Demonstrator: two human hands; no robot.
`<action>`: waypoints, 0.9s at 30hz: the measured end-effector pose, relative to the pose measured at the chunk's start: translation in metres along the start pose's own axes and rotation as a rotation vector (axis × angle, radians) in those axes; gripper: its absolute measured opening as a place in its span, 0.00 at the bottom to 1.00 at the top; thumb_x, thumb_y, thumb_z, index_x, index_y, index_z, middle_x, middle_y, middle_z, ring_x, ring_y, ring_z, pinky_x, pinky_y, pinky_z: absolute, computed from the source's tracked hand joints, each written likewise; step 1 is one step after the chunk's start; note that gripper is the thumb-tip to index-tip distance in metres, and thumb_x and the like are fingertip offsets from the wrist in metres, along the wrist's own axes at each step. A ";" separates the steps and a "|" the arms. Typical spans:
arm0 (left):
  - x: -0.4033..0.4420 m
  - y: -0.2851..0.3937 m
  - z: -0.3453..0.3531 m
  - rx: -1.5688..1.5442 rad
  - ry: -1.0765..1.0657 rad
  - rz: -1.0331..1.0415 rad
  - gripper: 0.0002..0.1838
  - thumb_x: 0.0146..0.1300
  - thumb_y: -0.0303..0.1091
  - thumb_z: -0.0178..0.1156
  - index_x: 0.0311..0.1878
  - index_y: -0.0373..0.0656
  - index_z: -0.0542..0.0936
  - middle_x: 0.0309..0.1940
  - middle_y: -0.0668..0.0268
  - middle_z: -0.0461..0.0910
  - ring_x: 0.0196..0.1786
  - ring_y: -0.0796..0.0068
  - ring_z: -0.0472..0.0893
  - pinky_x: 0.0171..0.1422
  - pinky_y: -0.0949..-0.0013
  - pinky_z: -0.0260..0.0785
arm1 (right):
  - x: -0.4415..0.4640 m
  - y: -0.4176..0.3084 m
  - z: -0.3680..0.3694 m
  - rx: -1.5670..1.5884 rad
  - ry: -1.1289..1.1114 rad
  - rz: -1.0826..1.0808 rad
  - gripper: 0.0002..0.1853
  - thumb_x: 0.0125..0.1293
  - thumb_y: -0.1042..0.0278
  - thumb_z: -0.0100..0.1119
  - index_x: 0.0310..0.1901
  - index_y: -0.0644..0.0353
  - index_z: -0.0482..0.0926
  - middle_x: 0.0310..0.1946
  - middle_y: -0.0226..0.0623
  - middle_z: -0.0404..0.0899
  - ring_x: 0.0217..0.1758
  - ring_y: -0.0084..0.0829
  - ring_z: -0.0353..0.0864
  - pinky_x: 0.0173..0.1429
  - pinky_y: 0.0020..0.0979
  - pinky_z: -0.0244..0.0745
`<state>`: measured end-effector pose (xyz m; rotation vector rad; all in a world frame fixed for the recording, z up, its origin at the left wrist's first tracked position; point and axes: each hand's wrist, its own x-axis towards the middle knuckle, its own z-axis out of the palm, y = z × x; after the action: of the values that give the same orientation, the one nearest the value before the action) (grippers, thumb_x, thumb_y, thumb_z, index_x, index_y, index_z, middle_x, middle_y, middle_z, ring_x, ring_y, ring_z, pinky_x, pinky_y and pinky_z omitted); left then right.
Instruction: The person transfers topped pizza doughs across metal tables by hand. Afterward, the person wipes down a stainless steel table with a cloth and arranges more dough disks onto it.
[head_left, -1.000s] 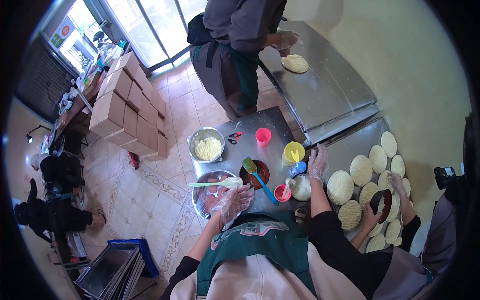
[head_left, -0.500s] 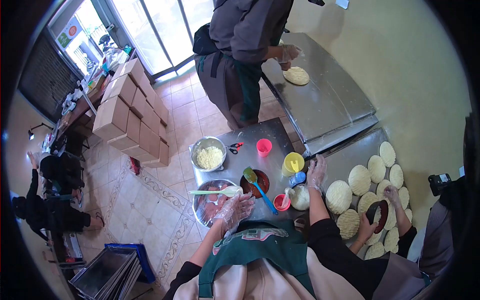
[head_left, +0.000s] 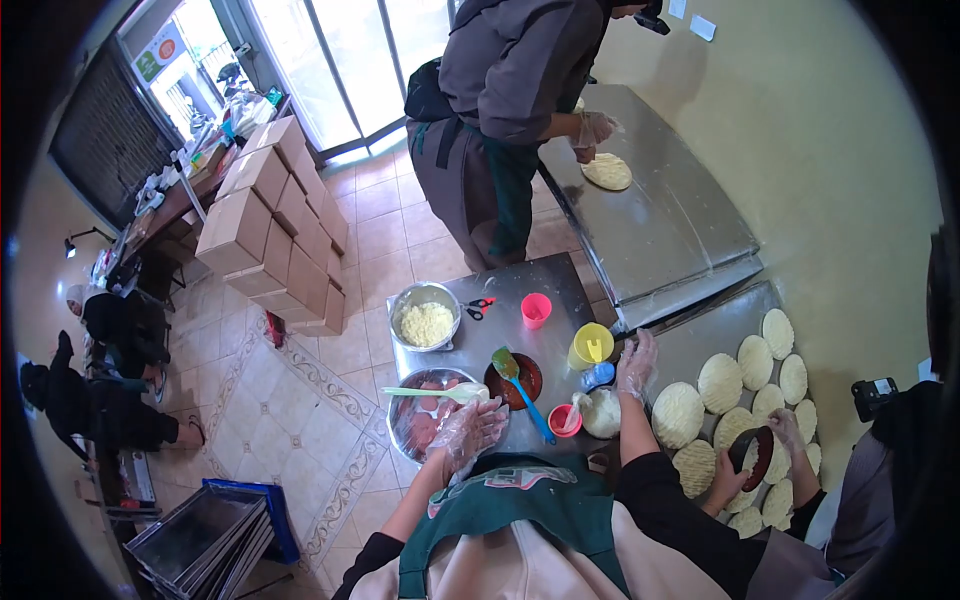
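My left hand (head_left: 472,432), in a clear glove, is spread with its palm up beside a steel bowl (head_left: 402,440) of pinkish slices. A pale green-handled spatula (head_left: 420,391) lies across that bowl. Gloved too, my right hand (head_left: 637,366) has its fingers apart, right of the yellow cup (head_left: 583,350) and a blue-topped item (head_left: 597,376). A white round container (head_left: 602,412) stands just below it. Between my hands are a bowl of red sauce (head_left: 527,388), a blue brush (head_left: 530,398) with a green head and a small red cup (head_left: 562,422).
A bowl of grated white food (head_left: 427,324), scissors (head_left: 477,308) and a pink cup (head_left: 536,311) stand farther back. At right, a co-worker's hands (head_left: 735,480) hold a dark ring over flat dough rounds (head_left: 678,415). Another person (head_left: 500,130) works at the far table (head_left: 670,230). Boxes (head_left: 270,240) are stacked left.
The whole view has shifted downward as the camera tilted up. Both my hands stay spread in about the same places. The co-worker's dark ring has moved slightly.
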<state>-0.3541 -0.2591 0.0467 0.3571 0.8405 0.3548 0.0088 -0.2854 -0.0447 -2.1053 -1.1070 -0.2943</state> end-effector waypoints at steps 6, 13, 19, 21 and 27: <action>0.003 -0.002 0.005 0.013 -0.028 0.016 0.28 0.68 0.56 0.39 0.60 0.45 0.69 0.48 0.65 0.75 0.48 0.73 0.74 0.54 0.71 0.67 | 0.000 0.003 0.002 0.000 0.014 -0.014 0.18 0.65 0.64 0.48 0.52 0.65 0.68 0.54 0.53 0.66 0.59 0.50 0.64 0.64 0.46 0.58; 0.007 -0.002 0.012 0.054 -0.010 -0.006 0.28 0.68 0.55 0.40 0.59 0.44 0.70 0.47 0.65 0.74 0.48 0.73 0.73 0.53 0.71 0.66 | 0.000 0.003 0.000 0.015 0.039 -0.028 0.18 0.65 0.64 0.49 0.54 0.63 0.68 0.54 0.51 0.67 0.58 0.51 0.65 0.63 0.46 0.58; 0.000 0.003 0.023 0.035 0.124 -0.006 0.18 0.59 0.51 0.56 0.44 0.48 0.77 0.36 0.73 0.75 0.35 0.81 0.73 0.41 0.75 0.65 | 0.015 -0.004 0.014 0.108 0.278 0.171 0.18 0.65 0.65 0.50 0.53 0.66 0.69 0.51 0.50 0.70 0.55 0.46 0.68 0.60 0.41 0.62; 0.002 -0.003 0.010 -0.021 0.177 0.077 0.15 0.57 0.49 0.58 0.39 0.49 0.77 0.28 0.77 0.73 0.28 0.84 0.71 0.33 0.76 0.63 | 0.036 0.003 0.035 0.111 0.410 0.063 0.17 0.63 0.69 0.50 0.53 0.64 0.70 0.49 0.48 0.72 0.53 0.46 0.70 0.57 0.41 0.65; 0.013 -0.044 -0.063 -0.309 0.052 0.290 0.15 0.60 0.56 0.52 0.28 0.58 0.71 0.16 0.82 0.62 0.16 0.86 0.61 0.19 0.80 0.50 | 0.075 -0.150 0.095 0.557 0.090 -0.512 0.16 0.66 0.66 0.52 0.51 0.65 0.72 0.47 0.48 0.74 0.49 0.45 0.74 0.53 0.40 0.70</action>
<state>-0.3880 -0.2816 -0.0197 0.1804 0.7708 0.7571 -0.0764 -0.1179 -0.0001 -1.2976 -1.4646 -0.2743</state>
